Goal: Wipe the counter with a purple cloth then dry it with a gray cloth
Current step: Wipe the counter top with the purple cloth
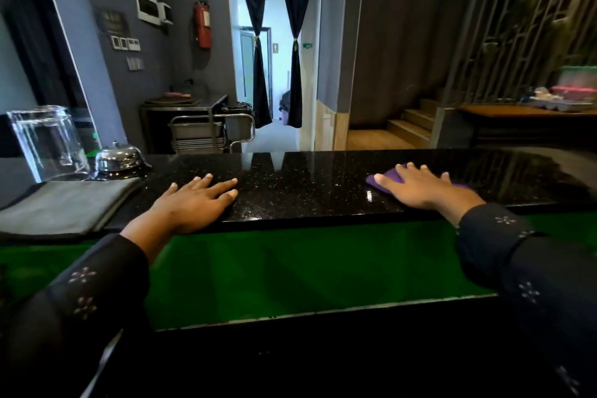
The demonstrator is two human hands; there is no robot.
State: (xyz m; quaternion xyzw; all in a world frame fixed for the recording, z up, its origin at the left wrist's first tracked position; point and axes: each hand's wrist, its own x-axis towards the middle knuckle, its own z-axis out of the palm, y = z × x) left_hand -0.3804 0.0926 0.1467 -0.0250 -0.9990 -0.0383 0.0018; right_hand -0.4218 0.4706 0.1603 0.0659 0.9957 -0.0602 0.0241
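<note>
A glossy black speckled counter (307, 184) runs across the view. My right hand (420, 186) lies flat on a purple cloth (389, 178) on the counter's right part; the hand covers most of the cloth. My left hand (197, 200) rests palm down on the bare counter near its front edge, fingers spread, holding nothing. A folded gray cloth (61, 207) lies on the counter to the left of my left hand, untouched.
An upturned clear glass jug (45, 142) and a metal call bell (118, 157) stand at the counter's back left, just behind the gray cloth. A green surface (290, 268) lies below the counter's front edge. Beyond the counter are a metal trolley (210, 129) and a curtained doorway.
</note>
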